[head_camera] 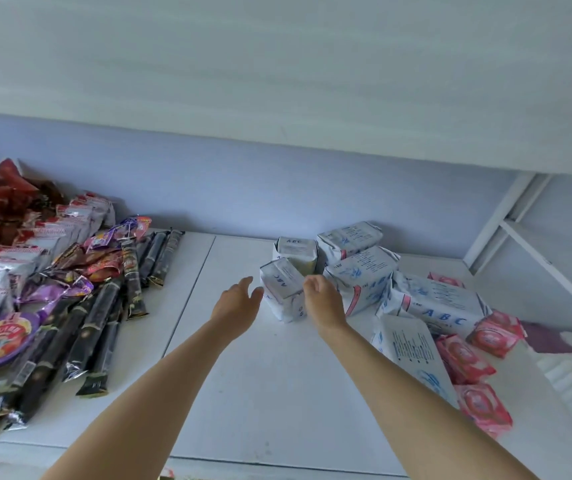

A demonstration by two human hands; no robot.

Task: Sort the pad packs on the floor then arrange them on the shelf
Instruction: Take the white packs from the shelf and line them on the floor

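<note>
2 hands frame one white ABC pad pack (282, 294) on the shelf (270, 375): left hand (239, 301) spread, just beside it; right hand (322, 299) with fingers curled against its side. Squaring it beside the upright ABC pack (296, 252) behind needs light, even pressure, since the soft, crinkly plastic wrappers dent easily.

Two bare forearms enter from the bottom edge, with no sleeves showing anywhere along them. The left hand (239, 301) and the right hand (322, 299) wear no gloves, rings, watch or bracelet at the wrists.
</note>
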